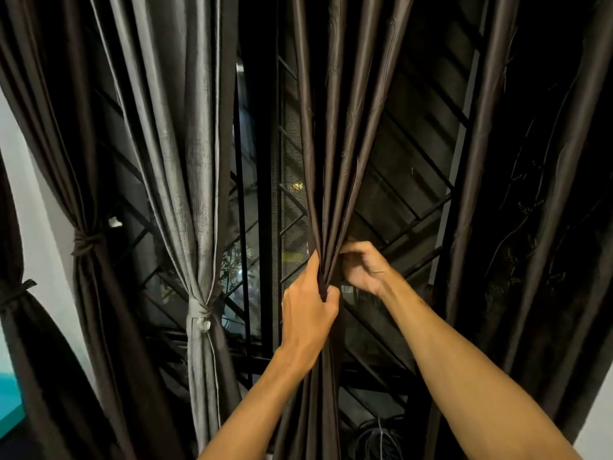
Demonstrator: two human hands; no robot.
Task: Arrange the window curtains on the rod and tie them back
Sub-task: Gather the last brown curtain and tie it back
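Observation:
A dark brown curtain panel (335, 134) hangs in the middle of the window, gathered into a narrow bunch. My left hand (306, 310) grips that bunch from the left, fingers curled round the folds. My right hand (363, 265) sits just above and to the right, its fingers curled into the back of the same bunch. Left of it a grey curtain (195, 194) hangs knotted with its own tie-back (200, 318). Further left a brown curtain (66, 161) is bound by a dark tie (85, 242). The rod is out of view.
A black window grille (262, 227) with diagonal bars stands behind the curtains. Another dark curtain (530, 210) hangs loose at the right. A tied curtain (20, 293) sits at the far left against a white wall (36, 227). Coiled cables (374, 436) lie below.

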